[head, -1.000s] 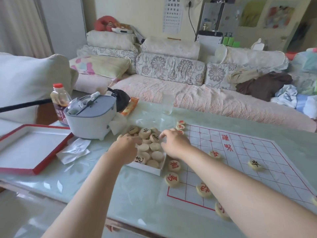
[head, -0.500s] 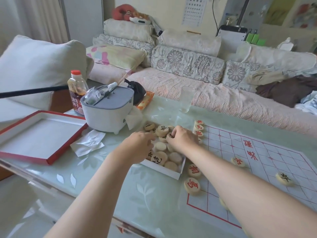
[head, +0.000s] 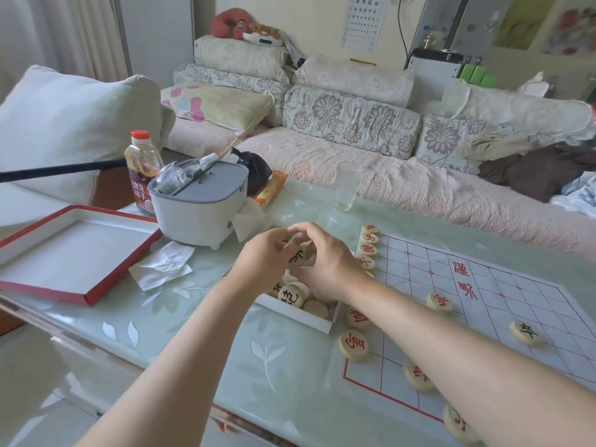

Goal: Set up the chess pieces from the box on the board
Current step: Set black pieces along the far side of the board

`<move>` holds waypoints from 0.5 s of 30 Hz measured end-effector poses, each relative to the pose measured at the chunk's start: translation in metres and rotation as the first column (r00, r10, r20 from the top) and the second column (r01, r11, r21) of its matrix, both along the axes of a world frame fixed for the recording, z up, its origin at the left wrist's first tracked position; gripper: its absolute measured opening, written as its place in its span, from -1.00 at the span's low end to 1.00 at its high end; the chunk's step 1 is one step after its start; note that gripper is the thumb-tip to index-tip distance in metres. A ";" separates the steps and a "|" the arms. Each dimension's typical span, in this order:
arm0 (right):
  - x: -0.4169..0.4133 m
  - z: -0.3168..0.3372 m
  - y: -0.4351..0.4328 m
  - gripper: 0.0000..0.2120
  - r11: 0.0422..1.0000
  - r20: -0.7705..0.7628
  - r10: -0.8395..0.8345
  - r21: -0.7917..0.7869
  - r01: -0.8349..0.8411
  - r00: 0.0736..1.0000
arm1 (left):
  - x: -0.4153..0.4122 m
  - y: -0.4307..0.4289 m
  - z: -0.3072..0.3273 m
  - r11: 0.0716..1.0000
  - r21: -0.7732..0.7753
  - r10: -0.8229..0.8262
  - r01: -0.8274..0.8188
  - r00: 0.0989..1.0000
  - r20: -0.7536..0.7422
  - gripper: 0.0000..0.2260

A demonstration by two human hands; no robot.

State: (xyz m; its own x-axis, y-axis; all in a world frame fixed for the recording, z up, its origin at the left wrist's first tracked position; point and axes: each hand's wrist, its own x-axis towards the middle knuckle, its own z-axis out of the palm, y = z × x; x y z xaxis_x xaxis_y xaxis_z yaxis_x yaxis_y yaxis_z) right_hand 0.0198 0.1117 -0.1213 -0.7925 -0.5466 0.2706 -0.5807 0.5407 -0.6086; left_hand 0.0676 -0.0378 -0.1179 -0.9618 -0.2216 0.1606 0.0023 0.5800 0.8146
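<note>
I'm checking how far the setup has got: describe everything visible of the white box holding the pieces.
The white box is a shallow, open, cardboard-looking tray lying flat on the table, beside the board. It holds several round pale pieces, one showing a black character. The left hand and right hand hide its far half, gripping a black-marked piece between them above it.

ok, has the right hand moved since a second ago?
Yes: up. Against the white box, the right hand has lifted off the pieces inside and now holds a black-marked piece with the left hand.
</note>
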 end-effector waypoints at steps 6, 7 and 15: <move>-0.024 -0.005 -0.002 -0.45 0.981 -0.029 -0.046 0.186 0.051 0.999 | 0.002 -0.014 -0.003 0.982 -0.071 0.172 -0.173 0.985 -0.021 -0.77; -0.029 -0.005 -0.002 -0.50 0.973 -0.037 -0.069 0.217 0.076 0.997 | 0.002 -0.016 -0.003 0.980 -0.092 0.176 -0.177 0.984 -0.019 -0.77; -0.053 0.001 -0.015 -0.47 0.915 -0.077 -0.100 0.384 0.122 0.992 | -0.002 -0.021 -0.006 0.984 -0.079 0.156 -0.157 0.988 -0.012 -0.77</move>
State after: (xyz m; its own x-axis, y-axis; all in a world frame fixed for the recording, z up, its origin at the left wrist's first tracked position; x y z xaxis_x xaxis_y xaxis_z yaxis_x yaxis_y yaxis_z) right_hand -0.0335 0.0966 -0.1202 -0.8440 -0.5271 0.0998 -0.5299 0.7904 -0.3074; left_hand 0.0655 -0.0590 -0.1240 -0.9154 -0.3554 0.1891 -0.0890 0.6368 0.7659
